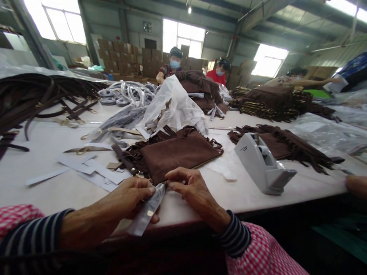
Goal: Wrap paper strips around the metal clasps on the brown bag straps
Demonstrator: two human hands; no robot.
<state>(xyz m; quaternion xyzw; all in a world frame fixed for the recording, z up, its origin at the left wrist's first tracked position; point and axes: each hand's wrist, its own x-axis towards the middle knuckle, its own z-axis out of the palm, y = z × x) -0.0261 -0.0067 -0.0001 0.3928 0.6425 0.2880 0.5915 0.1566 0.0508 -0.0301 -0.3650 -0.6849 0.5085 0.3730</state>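
Note:
A brown fringed bag (172, 153) lies on the white table in front of me, its near corner toward my hands. My left hand (134, 197) pinches a greyish plastic sleeve (147, 213) that hangs at that corner over the table edge. At the sleeve's upper end, my right hand (188, 188) is closed, thumb and fingertips together beside the bag's corner. What exactly lies between the right fingertips is too small to make out. A dark strap with metal fittings (126, 160) runs along the bag's left side.
A grey tape dispenser (260, 162) stands to the right. White paper strips (94, 173) lie left, beyond them dark straps (31, 96). Plastic wrapping (173, 103) and wrapped straps (126, 92) are piled behind. Another fringed bag (281, 143) lies right, near a co-worker's hand (364, 187).

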